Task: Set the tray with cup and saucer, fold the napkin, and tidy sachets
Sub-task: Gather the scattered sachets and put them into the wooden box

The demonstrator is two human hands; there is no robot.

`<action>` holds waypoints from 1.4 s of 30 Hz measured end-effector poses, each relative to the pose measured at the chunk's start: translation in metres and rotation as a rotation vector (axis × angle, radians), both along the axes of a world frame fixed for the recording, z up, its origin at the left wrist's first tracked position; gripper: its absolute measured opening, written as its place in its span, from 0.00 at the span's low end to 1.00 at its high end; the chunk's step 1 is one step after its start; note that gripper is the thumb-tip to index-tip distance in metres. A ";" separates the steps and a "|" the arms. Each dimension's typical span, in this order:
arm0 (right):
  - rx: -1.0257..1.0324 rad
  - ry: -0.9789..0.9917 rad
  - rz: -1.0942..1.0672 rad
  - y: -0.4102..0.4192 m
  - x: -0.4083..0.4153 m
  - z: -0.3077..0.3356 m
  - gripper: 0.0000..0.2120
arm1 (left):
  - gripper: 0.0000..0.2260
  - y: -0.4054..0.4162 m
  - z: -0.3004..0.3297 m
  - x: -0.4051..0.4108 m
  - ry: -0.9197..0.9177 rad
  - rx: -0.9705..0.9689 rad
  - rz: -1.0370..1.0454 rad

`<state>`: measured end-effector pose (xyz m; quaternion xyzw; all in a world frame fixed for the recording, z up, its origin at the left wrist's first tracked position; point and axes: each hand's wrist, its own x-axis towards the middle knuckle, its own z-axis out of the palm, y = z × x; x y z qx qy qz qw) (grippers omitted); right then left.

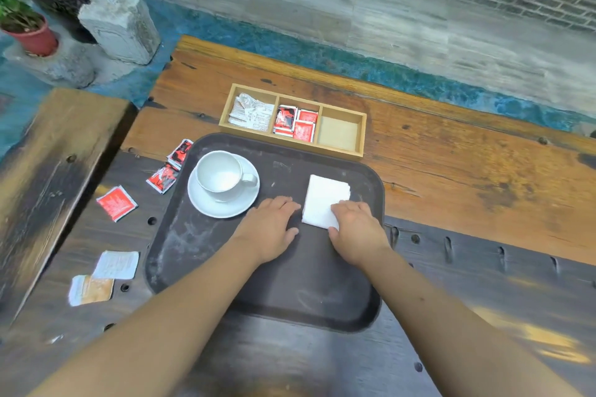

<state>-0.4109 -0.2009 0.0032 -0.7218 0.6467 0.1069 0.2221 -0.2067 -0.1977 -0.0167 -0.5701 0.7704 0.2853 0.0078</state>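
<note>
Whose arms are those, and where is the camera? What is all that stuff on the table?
There is no machine here. A person wears one camera on their head, so you look down at their own two arms. The left hand lies flat on a dark tray. The right hand presses on a folded white napkin; neither hand is lifting anything. On the tray a white cup stands on its saucer. Behind it is a wooden box with three compartments: white sachets, red sachets, and one empty. More sachets, such as a red one, lie loose on the wooden table, left of the tray.
</note>
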 end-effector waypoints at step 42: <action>0.002 -0.257 0.086 -0.028 0.398 -0.035 0.27 | 0.23 0.109 -0.031 0.262 0.009 0.167 1.034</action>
